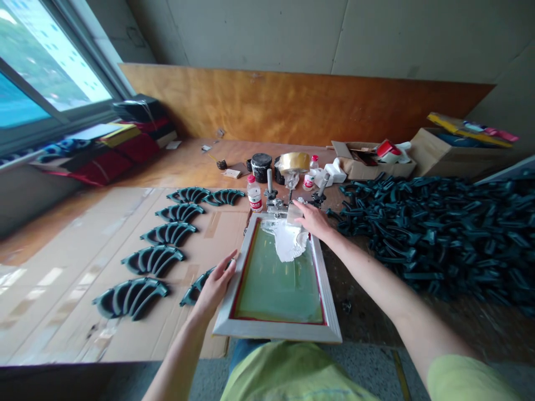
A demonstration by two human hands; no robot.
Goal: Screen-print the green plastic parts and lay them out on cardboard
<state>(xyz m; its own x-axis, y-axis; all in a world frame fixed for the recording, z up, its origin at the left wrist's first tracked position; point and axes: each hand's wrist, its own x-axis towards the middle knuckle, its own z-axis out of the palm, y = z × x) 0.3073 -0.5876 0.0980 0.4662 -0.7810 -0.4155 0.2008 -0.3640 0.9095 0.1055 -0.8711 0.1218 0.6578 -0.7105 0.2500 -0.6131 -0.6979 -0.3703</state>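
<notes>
A silk-screen frame (333,312) with a green mesh lies in front of me, with white ink (289,245) spread near its far end. My right hand (313,220) is closed on a pale squeegee (295,214) at the ink's far edge. Beside the frame's left rail is my left hand (217,284), its fingers and thumb around the end of a dark green curved plastic part (193,291). The hand partly covers that part. Farther left, several fanned groups of similar parts (152,260) lie in a column on flat cardboard (100,239).
A heap of dark green parts (443,239) fills the right side. Behind the frame are metal clamps (276,205), a red-capped bottle (254,194), a black tub (261,167) and a tape roll (293,162). Open cardboard boxes (447,155) stand at the back right.
</notes>
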